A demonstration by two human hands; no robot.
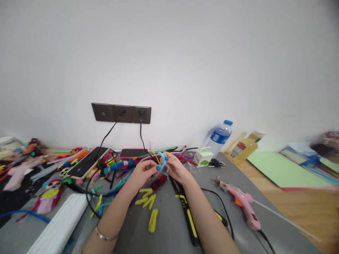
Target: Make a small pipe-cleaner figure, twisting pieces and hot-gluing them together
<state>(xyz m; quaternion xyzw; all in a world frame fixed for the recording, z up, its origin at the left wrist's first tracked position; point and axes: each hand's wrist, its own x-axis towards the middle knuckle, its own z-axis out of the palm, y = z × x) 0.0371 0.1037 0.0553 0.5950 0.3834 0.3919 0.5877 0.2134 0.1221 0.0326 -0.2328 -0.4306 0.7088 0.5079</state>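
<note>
Between my two hands a light blue pipe cleaner (162, 161) is held up, bent into a loop. My left hand (145, 171) pinches its lower left end between thumb and finger. On the other side my right hand (175, 167) grips it with curled fingers. Just below the hands lie a dark red glittery piece (159, 182) and several folded yellow pipe cleaner pieces (153, 220). Black and yellow pliers (188, 216) rest beside my right forearm, partly hidden by it.
To the right lies a pink glue gun (245, 204) with a cord. A water bottle (221, 135), a yellow bottle (246, 145) and a small white-green box (203, 157) stand by the wall. Leftward are a phone (88, 163), a white bar (62, 222), cables and pipe cleaner dolls (50, 197).
</note>
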